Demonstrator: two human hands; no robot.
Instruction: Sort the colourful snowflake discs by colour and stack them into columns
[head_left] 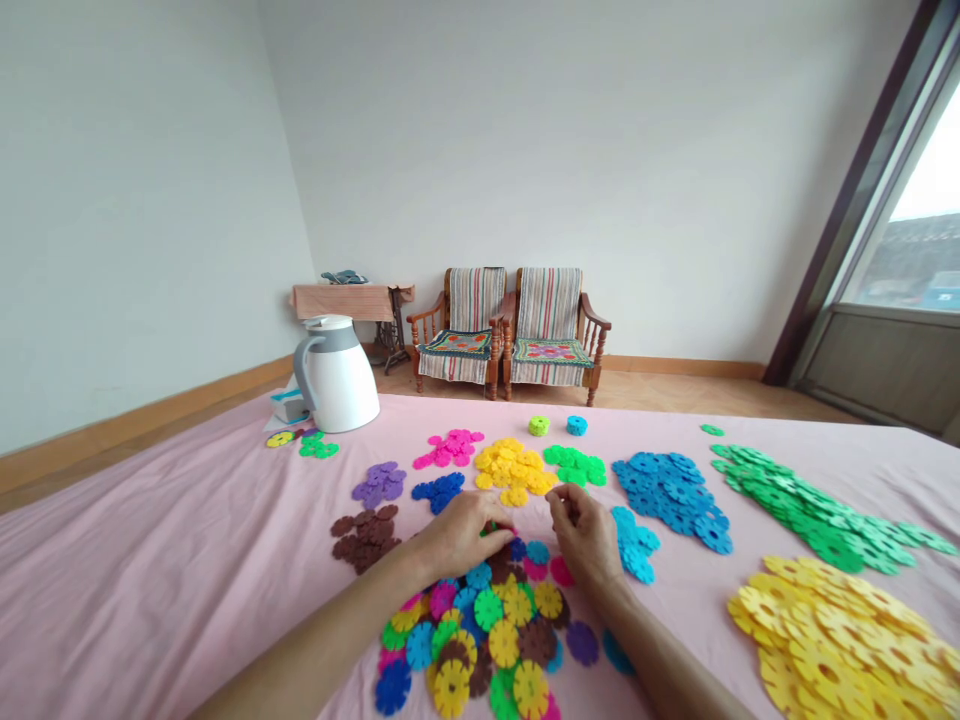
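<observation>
**Left hand (463,535) and right hand (581,535) over mixed heap of plastic snowflake discs (480,630)**

Heap sits at 6 o'clock on a pink-sheeted bed (187,590), just below both hands. Left hand curls down onto a small green plastic disc (491,527) at the heap's top edge; can't tell if it is gripping. Right hand is pinched up, fingers bunched, whatever it holds hidden, so grasp unclear. Single-colour piles fan out from 9 to 3 o'clock: brown discs (365,537), purple discs (379,483), magenta discs (450,447), bright yellow discs (512,470), and a large blue pile (670,497) at 2 o'clock. Large green pile (817,510) lies at 2–3 o'clock, large yellow pile (832,640) at 4. Colours seem kept apart so each stays easy to tell. White plastic thermal jug (334,375) stands at 11 o'clock.
</observation>
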